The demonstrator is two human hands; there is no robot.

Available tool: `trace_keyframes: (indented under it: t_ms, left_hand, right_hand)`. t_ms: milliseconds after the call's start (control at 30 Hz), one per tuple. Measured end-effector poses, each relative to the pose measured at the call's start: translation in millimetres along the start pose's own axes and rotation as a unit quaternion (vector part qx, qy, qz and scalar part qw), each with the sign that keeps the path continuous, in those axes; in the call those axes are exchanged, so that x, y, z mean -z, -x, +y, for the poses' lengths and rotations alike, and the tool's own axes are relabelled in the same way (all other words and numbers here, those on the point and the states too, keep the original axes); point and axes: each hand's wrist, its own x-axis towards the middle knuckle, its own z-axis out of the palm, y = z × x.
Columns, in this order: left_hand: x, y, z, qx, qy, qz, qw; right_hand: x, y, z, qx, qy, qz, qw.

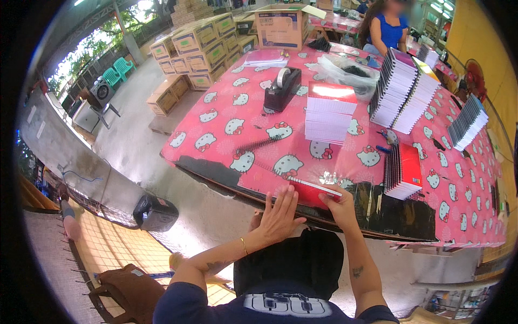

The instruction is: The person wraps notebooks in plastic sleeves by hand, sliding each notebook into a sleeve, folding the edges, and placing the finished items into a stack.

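At the near table edge lies a red notebook (312, 193), its spine edge turned away from me. My left hand (279, 215) is stretched out, fingers together and straight, with its fingertips at the notebook's left end. My right hand (340, 206) grips the right end, thumb on the cover. A thin dark coil (271, 168) runs up and left from the notebook's left corner; whether it is threaded in, I cannot tell. Beyond it rests a loose black spiral coil (260, 144). To the right stands a stack of red spiral notebooks (403, 171).
A stack of unbound red-covered pads (330, 113) stands mid-table beside a black tape dispenser (283, 90). Tall notebook stacks (396, 89), pliers (388, 136) and a plastic bag (345, 73) lie farther right. Cardboard boxes (202, 51) fill the far left; a person (386, 29) sits opposite.
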Motion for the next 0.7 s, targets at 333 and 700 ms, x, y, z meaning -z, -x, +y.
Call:
trace_keyframes:
  t_ms: [333, 700]
  left_hand:
    - [59, -78, -18, -0.033, -0.001, 0.026, 0.999]
    - [77, -101, -51, -0.037, 0.204, -0.097, 0.973]
  right_hand:
    - [-1, -3, 0, -0.041, -0.084, -0.041, 0.995]
    - [0, 5, 4, -0.014, -0.015, -0.036, 0.999]
